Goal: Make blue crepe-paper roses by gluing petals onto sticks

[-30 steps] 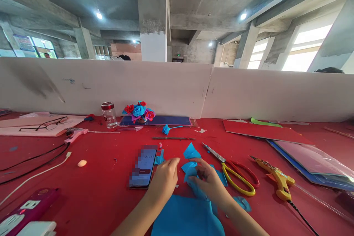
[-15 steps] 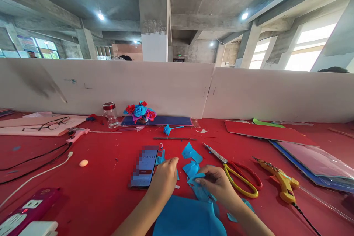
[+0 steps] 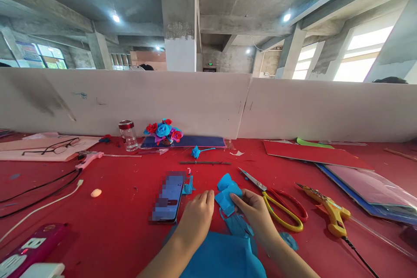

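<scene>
My right hand (image 3: 253, 209) pinches a small blue crepe-paper piece (image 3: 227, 199) between thumb and fingers. Another blue piece (image 3: 224, 181) lies just beyond it, and crumpled blue scraps (image 3: 237, 225) lie below. My left hand (image 3: 198, 213) is closed, its fingers curled and pressed together; whatever they hold is hidden. Under both wrists spreads a large blue crepe sheet (image 3: 221, 255). A phone (image 3: 169, 197) lies left of my left hand, with a blue scrap (image 3: 188, 186) beside it. Scissors (image 3: 273, 200) with red and yellow handles lie right of my right hand.
A yellow glue gun (image 3: 332, 213) lies at the right near stacked sheets (image 3: 365, 189). A blue paper flower (image 3: 195, 152) and a thin dark stick (image 3: 205, 163) lie ahead. Farther back stand a flower bunch (image 3: 163, 130) and a glass jar (image 3: 128, 135). A power strip (image 3: 31, 249) sits front left.
My right hand has moved slightly up, and the blue piece in it now lies over the others ahead. My left hand has shifted a little right and down. The camera view has drifted slightly.
</scene>
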{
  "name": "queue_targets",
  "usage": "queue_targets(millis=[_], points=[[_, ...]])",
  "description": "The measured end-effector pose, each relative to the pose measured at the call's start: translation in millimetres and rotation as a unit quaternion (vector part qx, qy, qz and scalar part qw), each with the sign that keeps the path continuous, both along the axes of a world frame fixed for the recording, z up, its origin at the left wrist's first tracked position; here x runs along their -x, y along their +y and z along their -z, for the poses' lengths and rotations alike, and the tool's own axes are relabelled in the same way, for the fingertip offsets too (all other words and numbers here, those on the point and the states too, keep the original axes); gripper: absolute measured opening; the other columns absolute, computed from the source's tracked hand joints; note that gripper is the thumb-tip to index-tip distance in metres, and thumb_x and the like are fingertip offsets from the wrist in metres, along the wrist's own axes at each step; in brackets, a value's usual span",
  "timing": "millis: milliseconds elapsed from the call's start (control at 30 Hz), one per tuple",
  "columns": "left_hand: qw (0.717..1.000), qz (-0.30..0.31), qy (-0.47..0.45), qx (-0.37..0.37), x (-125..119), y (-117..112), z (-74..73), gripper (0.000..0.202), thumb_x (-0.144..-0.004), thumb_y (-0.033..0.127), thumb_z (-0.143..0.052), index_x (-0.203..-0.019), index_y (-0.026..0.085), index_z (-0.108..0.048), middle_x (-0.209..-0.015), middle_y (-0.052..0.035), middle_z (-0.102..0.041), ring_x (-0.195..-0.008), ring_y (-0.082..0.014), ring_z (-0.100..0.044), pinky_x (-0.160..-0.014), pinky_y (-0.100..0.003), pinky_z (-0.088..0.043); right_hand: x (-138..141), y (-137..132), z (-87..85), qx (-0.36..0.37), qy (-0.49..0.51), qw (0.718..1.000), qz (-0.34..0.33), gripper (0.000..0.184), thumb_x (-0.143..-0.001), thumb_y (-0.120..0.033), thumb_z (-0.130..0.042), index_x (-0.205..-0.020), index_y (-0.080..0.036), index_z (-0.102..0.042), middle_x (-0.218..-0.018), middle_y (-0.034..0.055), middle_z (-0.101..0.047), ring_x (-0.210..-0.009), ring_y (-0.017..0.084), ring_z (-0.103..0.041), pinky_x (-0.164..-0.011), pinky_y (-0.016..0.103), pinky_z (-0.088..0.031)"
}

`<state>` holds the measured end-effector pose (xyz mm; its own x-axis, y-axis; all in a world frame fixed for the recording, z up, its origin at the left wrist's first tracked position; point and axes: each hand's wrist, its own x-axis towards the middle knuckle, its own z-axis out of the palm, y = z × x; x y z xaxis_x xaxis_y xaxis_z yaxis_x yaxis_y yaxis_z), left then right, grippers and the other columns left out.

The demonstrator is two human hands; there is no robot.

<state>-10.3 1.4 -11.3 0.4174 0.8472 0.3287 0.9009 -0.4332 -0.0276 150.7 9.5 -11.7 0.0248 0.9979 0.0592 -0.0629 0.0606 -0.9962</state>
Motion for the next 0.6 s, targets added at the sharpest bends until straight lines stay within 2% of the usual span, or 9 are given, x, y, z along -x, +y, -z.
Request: queue_targets(millis=[167, 333, 600], points=[[0.997, 0.024, 0.071, -0.037, -3.2, -5.2, -4.1, 0.044, -0.071, -0.006, -0.049, -0.113, 0.006, -0.054, -0.105, -0.0182, -0.064, -0.090, -0.0243, -0.065, -0.070, -0.031, -0.056, 3.5, -1.1, 1.4, 0.003, -0.016, 1.000, 0.009, 0.041, -0.062, -0.054, -0.067, -0.055, -0.016, -0.052, -0.048, -0.0019, -0.053, -0.042, 0.009, -0.044, -0.042, 0.022, -0.037], [0.993, 0.031, 0.092, -0.068, -4.4, -9.8, -8.4, 0.042, -0.071, -0.006, -0.049, -0.110, 0.006, -0.057, -0.102, -0.0178, -0.066, -0.086, -0.0237, -0.066, -0.068, -0.029, -0.056, 3.0, -1.1, 1.0, 0.021, -0.044, 0.999, 0.001, 0.044, -0.065, -0.056, -0.063, -0.052, -0.018, -0.045, -0.035, -0.0084, -0.037, -0.032, 0.004, -0.026, -0.034, 0.019, -0.021], [0.990, 0.039, 0.113, -0.070, -5.7, -12.3, -9.4, 0.048, -0.068, -0.008, -0.045, -0.113, 0.005, -0.056, -0.104, -0.0186, -0.065, -0.087, -0.0242, -0.065, -0.069, -0.030, -0.057, 4.8, -1.1, 2.4, 0.009, -0.075, 0.997, 0.023, 0.046, -0.064, -0.058, -0.062, -0.050, -0.019, -0.041, -0.035, -0.0080, -0.037, -0.031, 0.004, -0.028, -0.033, 0.019, -0.021]])
